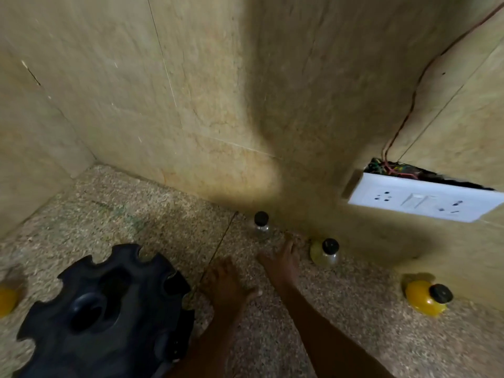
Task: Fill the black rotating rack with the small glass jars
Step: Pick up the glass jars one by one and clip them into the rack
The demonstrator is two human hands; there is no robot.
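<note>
The black rotating rack point(106, 312) stands at the lower left on the speckled counter, its notched rim slots holding no jars. Three small glass jars with black caps stand along the back wall: a clear one point(261, 226), a pale yellow one point(326, 252) and a deep yellow one point(425, 297). My left hand point(227, 285) hovers flat just right of the rack, fingers apart and holding nothing. My right hand point(282, 261) reaches out between the clear jar and the pale yellow jar, fingers spread, touching neither.
A white socket and switch plate point(425, 200) hangs loose on the wall at right, with coloured wires point(390, 169) showing behind it. Another yellow object point(6, 300) sits at the left edge. Beige tiled walls close the counter at the back and left.
</note>
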